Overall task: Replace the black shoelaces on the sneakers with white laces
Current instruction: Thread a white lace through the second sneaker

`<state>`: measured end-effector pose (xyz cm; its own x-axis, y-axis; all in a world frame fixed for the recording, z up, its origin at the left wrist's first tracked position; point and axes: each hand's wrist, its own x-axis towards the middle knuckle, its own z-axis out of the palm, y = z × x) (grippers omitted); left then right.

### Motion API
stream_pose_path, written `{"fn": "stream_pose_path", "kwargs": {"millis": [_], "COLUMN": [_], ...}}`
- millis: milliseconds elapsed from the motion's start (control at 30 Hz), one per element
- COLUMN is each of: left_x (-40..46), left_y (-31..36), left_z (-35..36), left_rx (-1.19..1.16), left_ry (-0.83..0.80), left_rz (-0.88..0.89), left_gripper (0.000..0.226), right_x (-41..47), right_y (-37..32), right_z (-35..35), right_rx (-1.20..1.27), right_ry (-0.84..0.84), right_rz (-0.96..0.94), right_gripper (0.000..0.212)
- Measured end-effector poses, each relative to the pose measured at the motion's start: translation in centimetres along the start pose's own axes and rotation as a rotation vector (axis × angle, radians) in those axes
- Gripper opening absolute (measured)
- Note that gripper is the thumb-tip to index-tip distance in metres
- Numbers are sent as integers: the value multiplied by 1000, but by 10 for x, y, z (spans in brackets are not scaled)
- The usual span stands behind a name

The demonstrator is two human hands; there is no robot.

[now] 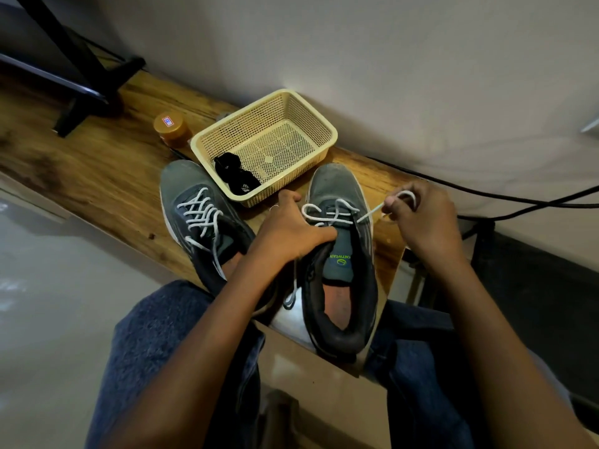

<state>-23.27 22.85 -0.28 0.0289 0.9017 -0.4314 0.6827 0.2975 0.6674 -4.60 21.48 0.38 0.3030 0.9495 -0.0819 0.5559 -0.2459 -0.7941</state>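
Two grey sneakers stand on a wooden table. The left sneaker [194, 202] is laced with a white lace. The right sneaker [343, 254] has a white lace [327, 213] through its front eyelets only. My left hand [291, 231] grips the right sneaker at its side, thumb on the tongue. To the right of that shoe, my right hand [418, 218] pinches the lace's free end, pulled taut from the eyelets. A bundle of black laces [235, 176] lies in the near left corner of a cream basket [321, 121].
A small orange-lidded jar [171, 126] stands left of the basket. A black stand [84, 76] occupies the table's far left. Black cables [518, 197] run along the wall at right. My knees in blue jeans [155, 335] are under the table's near edge.
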Motion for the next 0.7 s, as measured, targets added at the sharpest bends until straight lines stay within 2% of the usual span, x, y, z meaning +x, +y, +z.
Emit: {"fn": "stream_pose_path", "kwargs": {"millis": [167, 233, 500, 700], "left_x": [-1, -2, -8, -5], "left_y": [1, 2, 6, 7], "left_z": [-1, -1, -4, 2], "left_rx": [14, 15, 15, -34], "left_ry": [-2, 2, 24, 190], "left_rz": [3, 4, 36, 81], "left_gripper": [80, 78, 54, 36], "right_x": [-2, -3, -1, -3], "right_y": [-5, -7, -4, -9], "right_z": [1, 2, -3, -4], "right_rx": [196, 255, 339, 392], "right_ry": [124, 161, 322, 351], "right_rz": [49, 40, -22, -64], "right_gripper": [7, 10, 4, 3]}}
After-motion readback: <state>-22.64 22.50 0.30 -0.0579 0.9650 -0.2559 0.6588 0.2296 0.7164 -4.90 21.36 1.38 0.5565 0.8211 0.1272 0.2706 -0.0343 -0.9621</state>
